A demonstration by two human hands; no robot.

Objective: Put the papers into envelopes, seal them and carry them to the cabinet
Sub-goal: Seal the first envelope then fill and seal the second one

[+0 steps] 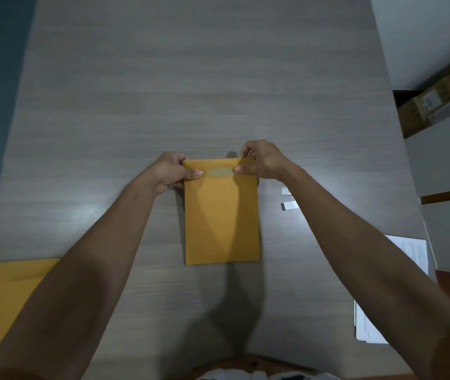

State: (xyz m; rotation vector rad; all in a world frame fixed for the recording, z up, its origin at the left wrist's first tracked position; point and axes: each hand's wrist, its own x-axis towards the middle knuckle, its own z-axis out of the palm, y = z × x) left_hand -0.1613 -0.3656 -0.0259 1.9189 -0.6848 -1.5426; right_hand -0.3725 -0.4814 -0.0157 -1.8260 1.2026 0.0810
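Left hand (170, 171) and right hand (259, 161) pinch the manila envelope's (222, 215) folded flap; sealing is underway, carrying remains.

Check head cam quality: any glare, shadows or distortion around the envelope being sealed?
Head view: soft glare patches on the table; arm shadows fall across the envelope and run toward the near edge; wide-angle stretch bows the forearms; left hand and right hand slightly soft.
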